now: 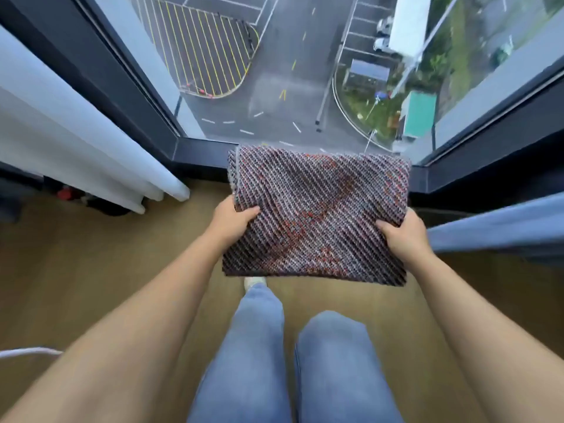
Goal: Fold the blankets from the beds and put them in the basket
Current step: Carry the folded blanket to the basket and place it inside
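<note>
A folded blanket (317,215), knitted in grey, dark and red-orange diagonal stripes, is held flat in front of me above the wooden floor. My left hand (233,219) grips its left edge, thumb on top. My right hand (403,235) grips its right edge the same way. The blanket is a neat rectangle, several layers thick. No bed and no basket are in view.
A floor-to-ceiling corner window (274,71) with a dark frame (201,151) stands right ahead, looking down on a road. White curtains (76,141) hang at the left, a blue-grey curtain (500,230) at the right. My legs in jeans (293,361) are below. A white rim (27,352) shows at the lower left.
</note>
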Demonstrator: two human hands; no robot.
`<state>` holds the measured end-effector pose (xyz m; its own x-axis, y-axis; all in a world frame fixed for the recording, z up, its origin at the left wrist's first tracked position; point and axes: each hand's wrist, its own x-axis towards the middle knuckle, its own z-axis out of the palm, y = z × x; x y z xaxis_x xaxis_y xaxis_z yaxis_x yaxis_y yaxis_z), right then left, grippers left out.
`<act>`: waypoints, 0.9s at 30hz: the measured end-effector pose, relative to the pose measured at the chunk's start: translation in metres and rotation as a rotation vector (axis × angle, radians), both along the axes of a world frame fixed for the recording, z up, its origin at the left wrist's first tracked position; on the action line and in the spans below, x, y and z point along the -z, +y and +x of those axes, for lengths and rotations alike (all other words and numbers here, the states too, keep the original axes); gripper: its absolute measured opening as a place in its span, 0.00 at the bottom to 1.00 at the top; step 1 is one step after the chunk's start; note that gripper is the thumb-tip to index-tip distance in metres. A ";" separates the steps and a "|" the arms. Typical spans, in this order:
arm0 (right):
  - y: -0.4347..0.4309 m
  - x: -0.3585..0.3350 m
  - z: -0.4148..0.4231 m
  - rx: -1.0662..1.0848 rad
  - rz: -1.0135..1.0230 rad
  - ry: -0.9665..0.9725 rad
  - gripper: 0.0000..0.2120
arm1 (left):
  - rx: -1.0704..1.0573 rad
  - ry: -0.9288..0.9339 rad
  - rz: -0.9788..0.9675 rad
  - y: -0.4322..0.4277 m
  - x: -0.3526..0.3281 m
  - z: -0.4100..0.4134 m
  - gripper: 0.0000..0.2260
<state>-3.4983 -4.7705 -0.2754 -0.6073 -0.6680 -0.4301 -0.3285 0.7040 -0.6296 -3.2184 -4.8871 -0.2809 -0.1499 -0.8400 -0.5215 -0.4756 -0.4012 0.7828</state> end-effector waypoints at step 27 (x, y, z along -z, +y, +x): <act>-0.167 0.480 0.048 -0.072 0.484 -0.039 0.25 | 0.079 -0.578 0.173 -0.157 0.483 0.018 0.19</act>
<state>-3.4507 -4.9376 -0.7557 -0.5441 -0.4260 -0.7228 -0.3701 0.8950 -0.2489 -3.2007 -5.0439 -0.7638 0.1393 -0.7335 -0.6652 -0.8378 -0.4454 0.3157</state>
